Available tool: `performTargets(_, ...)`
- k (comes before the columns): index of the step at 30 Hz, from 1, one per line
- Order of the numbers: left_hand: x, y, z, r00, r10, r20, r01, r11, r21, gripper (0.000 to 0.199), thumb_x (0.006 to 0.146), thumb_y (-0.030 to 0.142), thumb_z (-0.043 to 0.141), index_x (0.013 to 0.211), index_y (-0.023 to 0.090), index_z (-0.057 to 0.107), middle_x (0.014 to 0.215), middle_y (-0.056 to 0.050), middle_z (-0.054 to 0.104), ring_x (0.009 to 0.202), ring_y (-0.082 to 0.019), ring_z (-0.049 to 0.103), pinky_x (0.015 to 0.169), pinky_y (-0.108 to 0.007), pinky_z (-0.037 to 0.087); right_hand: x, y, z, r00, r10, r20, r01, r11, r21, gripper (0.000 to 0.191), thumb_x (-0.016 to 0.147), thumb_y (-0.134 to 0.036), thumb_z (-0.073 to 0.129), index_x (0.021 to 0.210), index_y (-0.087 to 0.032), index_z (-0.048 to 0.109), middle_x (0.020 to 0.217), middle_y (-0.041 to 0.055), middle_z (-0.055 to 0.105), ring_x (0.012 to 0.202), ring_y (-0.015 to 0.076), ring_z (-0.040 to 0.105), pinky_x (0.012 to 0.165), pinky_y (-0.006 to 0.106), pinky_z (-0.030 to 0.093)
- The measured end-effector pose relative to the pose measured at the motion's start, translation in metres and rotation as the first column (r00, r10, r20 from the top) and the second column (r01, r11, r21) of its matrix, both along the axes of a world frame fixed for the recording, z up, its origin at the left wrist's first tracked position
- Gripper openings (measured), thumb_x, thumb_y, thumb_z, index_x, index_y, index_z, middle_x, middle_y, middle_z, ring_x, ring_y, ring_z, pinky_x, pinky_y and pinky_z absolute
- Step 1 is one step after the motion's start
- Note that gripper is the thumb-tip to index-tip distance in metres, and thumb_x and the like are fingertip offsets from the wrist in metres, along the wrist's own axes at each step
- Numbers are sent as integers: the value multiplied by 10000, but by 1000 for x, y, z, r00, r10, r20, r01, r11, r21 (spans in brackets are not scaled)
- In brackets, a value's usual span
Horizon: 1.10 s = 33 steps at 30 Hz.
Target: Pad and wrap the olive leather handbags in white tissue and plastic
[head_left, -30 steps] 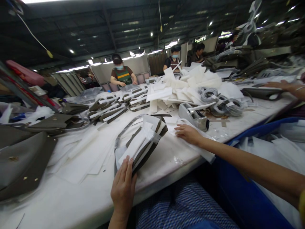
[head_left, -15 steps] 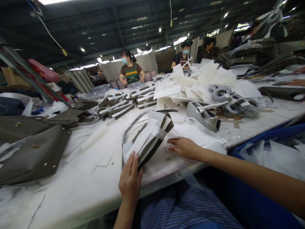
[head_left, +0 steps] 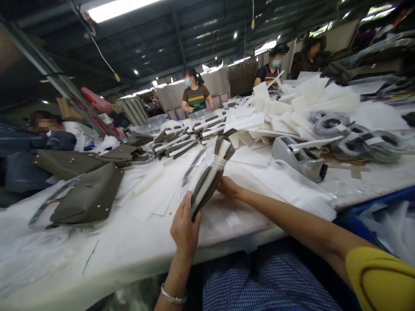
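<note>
A dark olive bag, folded narrow and padded with white foam strips, stands tilted up above the white table. Clear tape or film runs across its upper part. My left hand grips its lower near end, with the thumb on the right and the fingers on the left face. My right hand reaches against the far right side of the bag, where its fingers are hidden behind it. A grey tape dispenser stands right of the bag.
Olive handbags lie at left on the white table. Further back are several foam-padded bags, a heap of white foam sheets and grey coiled tubing. A blue-lined bin is at right. Co-workers stand across the table.
The bag has been tipped more upright and turned narrow side toward me. My right hand has moved from beside it to behind its right side. The view has shifted left.
</note>
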State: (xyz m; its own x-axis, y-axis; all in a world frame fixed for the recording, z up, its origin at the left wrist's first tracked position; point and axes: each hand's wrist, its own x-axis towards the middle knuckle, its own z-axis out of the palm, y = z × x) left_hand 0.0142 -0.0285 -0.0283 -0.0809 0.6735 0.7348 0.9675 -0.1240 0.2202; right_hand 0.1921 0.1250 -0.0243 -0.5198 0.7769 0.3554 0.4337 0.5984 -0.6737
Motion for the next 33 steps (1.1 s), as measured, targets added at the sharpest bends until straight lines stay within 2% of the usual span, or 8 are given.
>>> performTargets(7, -3, 10, 11, 999, 35, -3, -35, 998, 50, 658, 893, 220, 655, 1494, 235, 386, 1383, -81, 606, 1201, -226, 626, 999, -306, 515, 45, -54, -20, 957, 138, 256, -165, 982, 89, 498, 922, -400, 591, 1347, -141, 600, 1458, 177, 513, 1398, 340, 420, 1184, 561, 283)
performTargets(13, 15, 3, 24, 957, -172, -234, 213, 964, 159, 581, 930, 132, 564, 1485, 210, 409, 1398, -79, 594, 1272, -205, 577, 1063, -319, 478, 58, -102, 15, 941, 328, 79, -336, 884, 326, 350, 987, -251, 494, 1309, -217, 626, 1293, 90, 666, 1187, 195, 625, 1022, 349, 523)
performTargets(17, 35, -9, 11, 906, -238, -351, 301, 943, 138, 490, 939, 139, 566, 1419, 214, 506, 1398, -61, 594, 1280, -213, 571, 1051, -340, 500, 80, -117, 44, 926, 375, 28, -345, 817, 462, 408, 946, -166, 549, 1335, -279, 598, 1262, 52, 685, 1145, 177, 648, 994, 316, 536)
performTargets(21, 59, -17, -10, 860, -266, -435, 315, 948, 44, 421, 970, 167, 520, 1383, 243, 546, 1416, -37, 579, 1254, -217, 593, 980, -353, 554, 82, -71, 61, 986, 167, 2, -156, 915, 372, 293, 962, -257, 523, 1203, -259, 690, 1209, 55, 711, 1136, 215, 654, 1017, 357, 517)
performTargets(24, 70, -20, -19, 863, -246, -441, 281, 960, 15, 409, 983, 189, 497, 1384, 254, 546, 1433, -37, 561, 1262, -225, 587, 956, -360, 570, 64, -15, 63, 975, 15, 222, -45, 990, 130, 304, 930, -288, 531, 1173, -225, 703, 1218, 64, 710, 1084, 233, 676, 989, 372, 521)
performTargets(26, 72, -20, -21, 868, -240, -434, 279, 960, 26, 404, 987, 187, 488, 1381, 257, 549, 1433, -35, 559, 1261, -225, 588, 952, -357, 572, 44, 19, 59, 917, -15, 398, 15, 1000, 2, 286, 886, -298, 581, 1109, -192, 726, 1173, 91, 728, 1056, 251, 684, 961, 366, 521)
performTargets(30, 71, -19, -24, 870, -247, -426, 297, 953, 55, 414, 977, 188, 517, 1385, 256, 547, 1425, -39, 567, 1265, -223, 585, 965, -351, 567, 0, 62, 46, 841, -65, 537, 118, 991, -66, 314, 798, -436, 711, 825, -125, 747, 982, 197, 749, 1048, 354, 670, 951, 442, 499)
performTargets(33, 73, -19, -27, 887, -243, -393, 288, 956, 59, 428, 966, 192, 545, 1388, 265, 544, 1431, -35, 561, 1271, -222, 580, 975, -353, 566, -25, 77, 35, 816, -85, 572, 188, 974, -123, 434, 810, -526, 711, 894, -101, 724, 1011, 201, 728, 1038, 330, 667, 941, 478, 499)
